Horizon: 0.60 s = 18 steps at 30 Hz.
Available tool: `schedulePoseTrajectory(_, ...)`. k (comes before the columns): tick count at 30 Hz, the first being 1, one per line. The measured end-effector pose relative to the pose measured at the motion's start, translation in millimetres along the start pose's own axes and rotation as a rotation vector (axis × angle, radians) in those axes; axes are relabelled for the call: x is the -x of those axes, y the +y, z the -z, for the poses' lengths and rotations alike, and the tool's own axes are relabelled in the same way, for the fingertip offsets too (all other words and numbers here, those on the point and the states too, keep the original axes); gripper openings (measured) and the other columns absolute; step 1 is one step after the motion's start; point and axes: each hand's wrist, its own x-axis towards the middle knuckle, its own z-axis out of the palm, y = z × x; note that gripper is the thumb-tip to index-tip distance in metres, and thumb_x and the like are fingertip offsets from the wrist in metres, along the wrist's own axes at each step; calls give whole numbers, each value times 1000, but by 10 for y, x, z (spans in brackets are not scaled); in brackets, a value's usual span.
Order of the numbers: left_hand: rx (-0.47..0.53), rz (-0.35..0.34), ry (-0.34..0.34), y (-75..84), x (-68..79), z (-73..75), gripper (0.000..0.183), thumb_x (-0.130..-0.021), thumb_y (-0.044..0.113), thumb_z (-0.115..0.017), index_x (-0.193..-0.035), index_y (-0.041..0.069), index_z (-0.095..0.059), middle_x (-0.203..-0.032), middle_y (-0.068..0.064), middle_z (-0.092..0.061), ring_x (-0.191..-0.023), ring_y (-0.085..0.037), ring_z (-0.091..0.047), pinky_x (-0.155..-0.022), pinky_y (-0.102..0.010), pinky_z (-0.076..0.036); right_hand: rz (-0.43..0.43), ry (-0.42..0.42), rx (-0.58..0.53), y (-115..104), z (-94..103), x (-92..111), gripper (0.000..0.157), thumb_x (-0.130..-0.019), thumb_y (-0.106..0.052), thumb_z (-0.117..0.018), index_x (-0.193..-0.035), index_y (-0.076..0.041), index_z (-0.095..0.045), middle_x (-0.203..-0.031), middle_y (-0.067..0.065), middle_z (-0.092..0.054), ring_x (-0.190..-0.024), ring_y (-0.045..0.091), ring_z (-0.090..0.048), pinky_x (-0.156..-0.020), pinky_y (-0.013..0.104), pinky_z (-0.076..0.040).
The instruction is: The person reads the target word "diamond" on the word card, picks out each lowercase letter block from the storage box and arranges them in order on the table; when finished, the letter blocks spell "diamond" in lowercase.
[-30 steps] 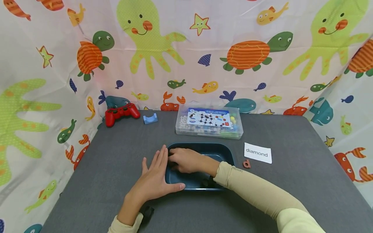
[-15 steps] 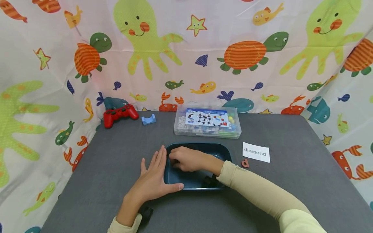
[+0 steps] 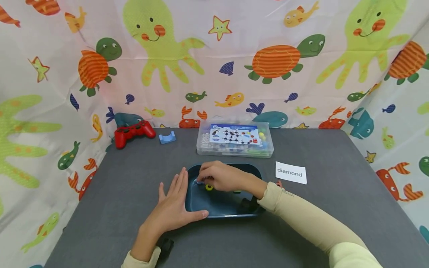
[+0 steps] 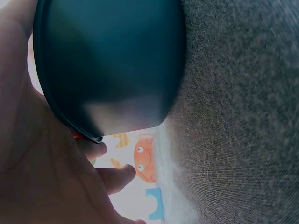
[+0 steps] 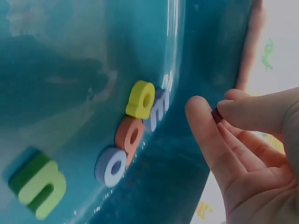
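- The right hand pinches a small dark red piece between thumb and finger, over the tray; so slim a grip could slip.
- The left hand, fingers straight, touches the tray's side; easing off might let it skid.

Right sleeve is cream-beige, pretty snug on the forearm, kinda bunched at the cuff, with a line of tiny dark lettering just behind that, too small to read. Up near the elbow there's a looser, paler layer. Left sleeve looks the same cream, with a chunky black gadget by the wrist. Left hand and right hand are both bare
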Motion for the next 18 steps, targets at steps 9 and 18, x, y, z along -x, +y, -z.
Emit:
schedulePoseTrajectory(9,-4,3,5,12,-2,-1,139,-79,83,-74,-173,10,-3,-180,-6,5,-163,-41,-1,-115,-81,11,-43,82,-82,35,139,202,28,-99,5,-73,-127,2,-72,-121,12,-66,-104,18,-69,-94,25,-58)
schedulePoseTrajectory(18,-20,13,-4,15,-10,-9,140,-78,85,-73,-173,10,-2,-179,-6,6,-163,-40,-1,-116,-80,11,-95,169,-114,27,256,431,25,-99,6,-72,-123,-1,-70,-119,12,-64,-103,14,-72,-91,24,-59)
